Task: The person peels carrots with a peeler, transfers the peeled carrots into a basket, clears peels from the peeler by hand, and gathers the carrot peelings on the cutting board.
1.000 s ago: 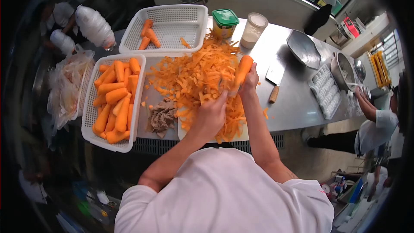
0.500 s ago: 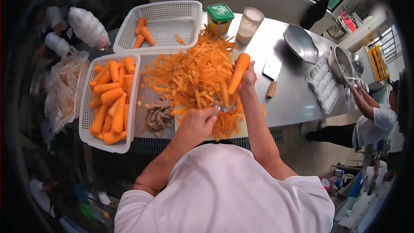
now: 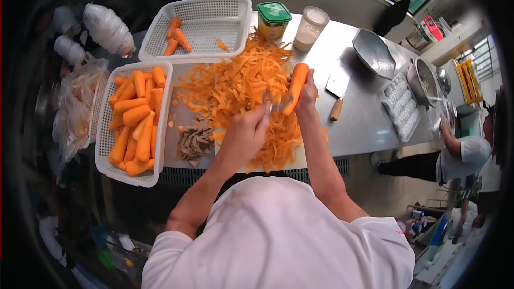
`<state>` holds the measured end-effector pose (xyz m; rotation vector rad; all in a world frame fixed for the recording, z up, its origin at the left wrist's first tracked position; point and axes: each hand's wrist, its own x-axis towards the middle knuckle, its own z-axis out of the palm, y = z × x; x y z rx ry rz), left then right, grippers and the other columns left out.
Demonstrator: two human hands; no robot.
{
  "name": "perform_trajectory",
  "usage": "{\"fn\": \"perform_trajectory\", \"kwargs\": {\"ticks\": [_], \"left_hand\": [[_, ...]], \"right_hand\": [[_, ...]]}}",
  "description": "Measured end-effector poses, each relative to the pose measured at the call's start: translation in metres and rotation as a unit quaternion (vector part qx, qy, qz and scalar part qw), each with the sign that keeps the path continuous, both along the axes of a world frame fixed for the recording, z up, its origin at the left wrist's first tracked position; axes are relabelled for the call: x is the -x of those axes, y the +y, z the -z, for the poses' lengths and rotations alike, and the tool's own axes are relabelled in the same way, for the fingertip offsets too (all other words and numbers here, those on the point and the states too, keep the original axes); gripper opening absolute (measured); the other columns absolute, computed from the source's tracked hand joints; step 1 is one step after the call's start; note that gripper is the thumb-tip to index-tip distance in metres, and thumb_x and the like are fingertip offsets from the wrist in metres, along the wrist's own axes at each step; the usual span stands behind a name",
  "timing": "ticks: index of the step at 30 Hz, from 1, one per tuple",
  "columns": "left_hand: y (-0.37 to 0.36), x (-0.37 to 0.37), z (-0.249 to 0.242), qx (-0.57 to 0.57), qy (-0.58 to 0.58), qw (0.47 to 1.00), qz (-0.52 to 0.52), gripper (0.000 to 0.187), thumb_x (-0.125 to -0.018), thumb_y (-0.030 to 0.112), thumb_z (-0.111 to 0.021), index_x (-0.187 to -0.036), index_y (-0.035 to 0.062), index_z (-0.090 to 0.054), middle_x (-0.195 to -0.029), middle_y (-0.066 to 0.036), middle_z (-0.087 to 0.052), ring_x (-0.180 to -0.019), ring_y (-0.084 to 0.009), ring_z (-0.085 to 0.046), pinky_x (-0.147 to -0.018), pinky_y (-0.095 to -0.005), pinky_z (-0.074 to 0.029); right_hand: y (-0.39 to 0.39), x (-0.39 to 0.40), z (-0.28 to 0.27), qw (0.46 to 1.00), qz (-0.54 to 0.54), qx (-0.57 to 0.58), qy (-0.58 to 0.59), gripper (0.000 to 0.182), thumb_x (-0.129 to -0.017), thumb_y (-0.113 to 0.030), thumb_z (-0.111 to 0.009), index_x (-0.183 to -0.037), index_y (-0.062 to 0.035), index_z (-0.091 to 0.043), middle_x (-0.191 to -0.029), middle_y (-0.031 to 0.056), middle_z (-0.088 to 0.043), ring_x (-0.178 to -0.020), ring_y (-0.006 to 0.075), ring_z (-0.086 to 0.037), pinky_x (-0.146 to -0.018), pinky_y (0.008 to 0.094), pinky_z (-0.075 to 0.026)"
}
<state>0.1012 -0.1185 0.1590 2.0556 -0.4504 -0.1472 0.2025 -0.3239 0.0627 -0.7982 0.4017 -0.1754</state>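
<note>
My left hand [image 3: 245,135] is closed around the handle of a peeler [image 3: 273,105], whose head is smeared by motion beside the carrot. In my right hand [image 3: 307,96], a smooth orange carrot [image 3: 298,81] is gripped with its thick end pointing away from me and its narrow end toward me. Below both hands spreads a big heap of carrot peelings [image 3: 235,88], partly over a pale board. Peeled-looking carrots [image 3: 134,115] fill a white basket [image 3: 101,150] on the left. Several carrots [image 3: 176,36] lie in another white basket [image 3: 214,4] behind.
A crumpled brown cloth [image 3: 195,140] lies left of the peelings. Behind stand a green-lidded tub [image 3: 273,18] and a clear container [image 3: 310,28]. A wooden-handled cleaver [image 3: 337,88], a dark tray [image 3: 373,53] and an egg-tray-like white tray [image 3: 400,107] are to the right, near another person [image 3: 463,155].
My left hand with the peeler has moved away from me, up along the carrot. The right hand stays nearly in place. The person at right has lowered an arm slightly.
</note>
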Motion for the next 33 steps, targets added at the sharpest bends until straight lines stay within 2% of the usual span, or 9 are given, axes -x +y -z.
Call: {"fn": "perform_trajectory", "kwargs": {"ticks": [2, 5, 9, 12, 17, 21, 24, 30, 33], "left_hand": [[-0.022, -0.04, 0.002, 0.071, -0.092, 0.989, -0.088, 0.031, -0.091, 0.008, -0.06, -0.121, -0.0005, -0.063, -0.075, -0.024, -0.061, -0.065, -0.033, -0.065, -0.059, -0.0376, -0.048], [-0.042, -0.056, 0.019, 0.049, -0.105, 0.989, -0.089, 0.031, -0.091, 0.008, -0.061, -0.122, -0.0006, -0.063, -0.075, -0.024, -0.062, -0.066, -0.0291, -0.067, -0.06, -0.0369, -0.048], [-0.01, 0.013, 0.014, 0.003, -0.095, 0.995, -0.044, 0.031, -0.092, 0.009, -0.06, -0.121, -0.0011, -0.063, -0.078, -0.024, -0.063, -0.07, -0.0283, -0.068, -0.062, -0.0376, -0.048], [0.009, 0.023, -0.006, 0.022, 0.061, 0.998, 0.016, 0.03, -0.092, 0.009, -0.06, -0.121, -0.0012, -0.063, -0.079, -0.023, -0.064, -0.069, -0.0322, -0.066, -0.063, -0.0405, -0.048], [-0.038, -0.063, 0.008, 0.091, -0.093, 0.987, -0.093, 0.029, -0.092, 0.008, -0.059, -0.118, -0.0011, -0.065, -0.082, -0.024, -0.064, -0.07, -0.0303, -0.067, -0.063, -0.0361, -0.049], [-0.029, -0.004, 0.013, 0.022, -0.102, 0.993, -0.057, 0.029, -0.091, 0.007, -0.059, -0.118, -0.0005, -0.065, -0.08, -0.024, -0.064, -0.067, -0.0283, -0.066, -0.062, -0.0333, -0.049], [-0.001, 0.027, -0.009, 0.013, 0.027, 1.0, -0.006, 0.029, -0.091, 0.007, -0.059, -0.119, -0.0001, -0.065, -0.077, -0.022, -0.062, -0.062, -0.0281, -0.063, -0.06, -0.0334, -0.047], [-0.034, -0.056, -0.001, 0.075, -0.1, 0.986, -0.107, 0.03, -0.091, 0.008, -0.06, -0.12, -0.0017, -0.064, -0.081, -0.023, -0.065, -0.067, -0.0316, -0.066, -0.063, -0.0392, -0.049], [-0.041, -0.023, 0.01, 0.012, -0.118, 0.99, -0.079, 0.03, -0.091, 0.008, -0.061, -0.119, -0.0016, -0.064, -0.085, -0.024, -0.067, -0.072, -0.0339, -0.068, -0.065, -0.0406, -0.05]], "right_hand": [[0.015, 0.007, -0.011, 0.998, -0.029, 0.06, -0.005, 0.05, -0.105, -0.05, -0.034, -0.114, -0.0045, -0.055, -0.087, 0.0086, -0.058, -0.074, 0.0203, -0.059, -0.066, 0.0317, -0.053], [0.025, 0.002, -0.017, 0.999, -0.029, 0.017, -0.025, 0.051, -0.106, -0.049, -0.031, -0.115, -0.0043, -0.055, -0.089, 0.0101, -0.06, -0.075, 0.0206, -0.059, -0.066, 0.0321, -0.053], [-0.007, -0.012, 0.006, 0.999, 0.01, 0.033, -0.016, 0.055, -0.107, -0.048, -0.027, -0.116, -0.0007, -0.054, -0.093, 0.0113, -0.061, -0.078, 0.0203, -0.059, -0.068, 0.0331, -0.053], [-0.009, -0.002, 0.005, 0.998, 0.009, 0.024, -0.054, 0.058, -0.106, -0.051, -0.027, -0.112, -0.0013, -0.057, -0.085, 0.0081, -0.06, -0.074, 0.017, -0.059, -0.065, 0.0305, -0.052], [0.01, 0.0, -0.004, 0.997, -0.078, 0.007, -0.02, 0.047, -0.104, -0.051, -0.036, -0.112, -0.0081, -0.055, -0.089, 0.0088, -0.062, -0.077, 0.0214, -0.062, -0.066, 0.0336, -0.054], [0.007, 0.001, -0.021, 0.997, -0.046, -0.047, -0.032, 0.046, -0.105, -0.049, -0.036, -0.112, -0.0071, -0.054, -0.088, 0.0095, -0.061, -0.077, 0.0213, -0.061, -0.067, 0.033, -0.054], [-0.011, 0.0, -0.001, 0.999, -0.031, 0.016, -0.032, 0.048, -0.105, -0.049, -0.035, -0.114, -0.0052, -0.054, -0.089, 0.0096, -0.061, -0.077, 0.0211, -0.061, -0.067, 0.0329, -0.054], [0.019, 0.01, -0.013, 0.994, -0.062, 0.071, -0.047, 0.052, -0.107, -0.047, -0.03, -0.114, -0.0025, -0.055, -0.087, 0.0095, -0.061, -0.072, 0.0186, -0.059, -0.066, 0.0308, -0.053], [0.017, 0.002, -0.016, 0.997, -0.043, 0.047, -0.043, 0.054, -0.107, -0.047, -0.024, -0.121, -0.0028, -0.053, -0.099, 0.01, -0.062, -0.082, 0.0192, -0.059, -0.072, 0.0328, -0.053]]}}
